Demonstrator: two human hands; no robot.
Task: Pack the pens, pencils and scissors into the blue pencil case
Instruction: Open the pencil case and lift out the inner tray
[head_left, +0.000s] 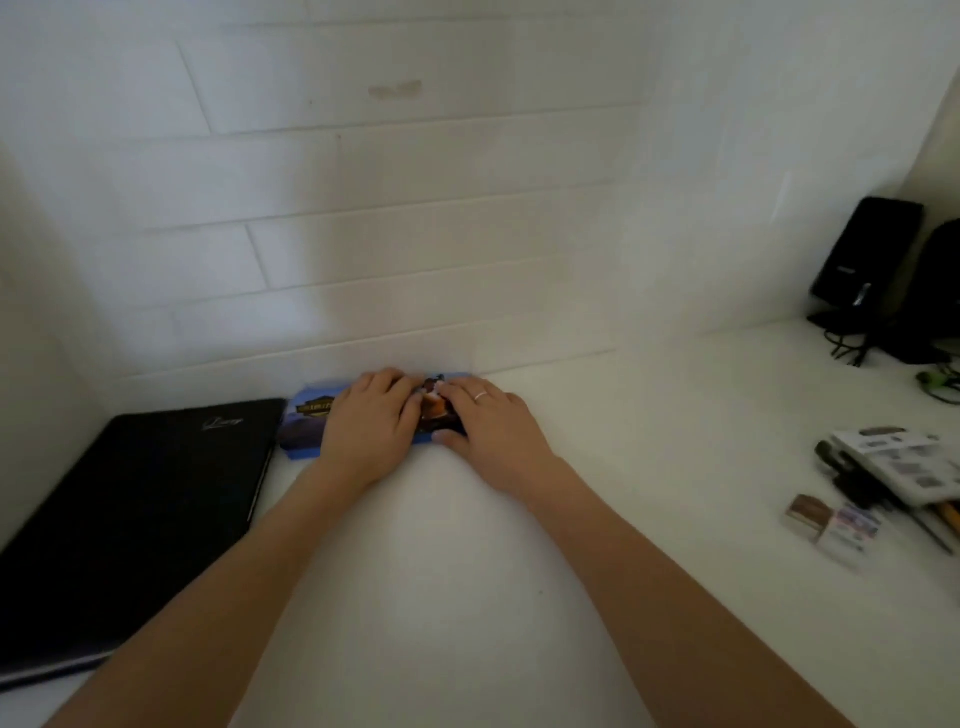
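The blue pencil case, printed with a picture and a gold label, lies flat on the white desk against the back wall. It looks closed. My left hand lies on top of its middle, fingers curled over the far edge. My right hand covers its right end, fingers over the top and thumb against the near edge. Both hands hide much of the case. No pens, pencils or scissors show near the case. At the right edge, a few dark pens and yellow pencils lie partly under a white card.
A closed black laptop lies left of the case, nearly touching it. At the right sit a white card, small boxes, a black speaker with cables, and a green item. White tiled wall behind.
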